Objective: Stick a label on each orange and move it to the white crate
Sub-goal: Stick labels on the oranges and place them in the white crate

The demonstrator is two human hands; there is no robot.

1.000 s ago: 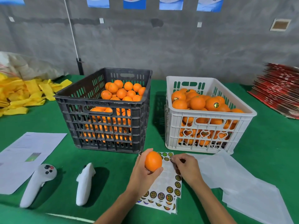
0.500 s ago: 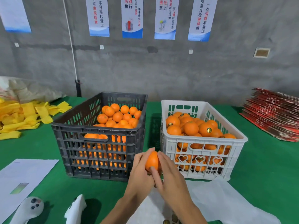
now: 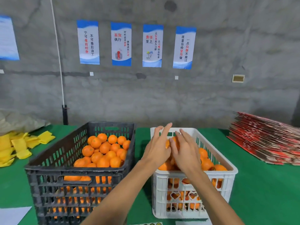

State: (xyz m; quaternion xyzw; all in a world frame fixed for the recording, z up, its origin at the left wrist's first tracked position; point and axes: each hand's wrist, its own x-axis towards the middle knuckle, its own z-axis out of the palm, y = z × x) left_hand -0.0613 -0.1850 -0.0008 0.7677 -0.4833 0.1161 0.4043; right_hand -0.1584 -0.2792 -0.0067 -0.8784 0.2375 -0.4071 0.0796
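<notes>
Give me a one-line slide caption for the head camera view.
Both hands, left hand and right hand, open over the white crate, an orange between them, beside the black crate.

Both hands over white crate [image 3: 193, 177], fingers straight and spread. Left hand [image 3: 158, 146] and right hand [image 3: 186, 151] close together, orange [image 3: 173, 142] glimpsed between them; contact unclear. Below hands, more oranges [image 3: 207, 161] heaped in crate. Left of left hand, black crate [image 3: 78, 174] with oranges [image 3: 103, 151]. Far left, yellow wrappers [image 3: 17, 146]. Far right of right hand, red stack [image 3: 266, 138]. Green table [image 3: 266, 192] beneath. Above hands, four posters [image 3: 136, 45] on wall.
</notes>
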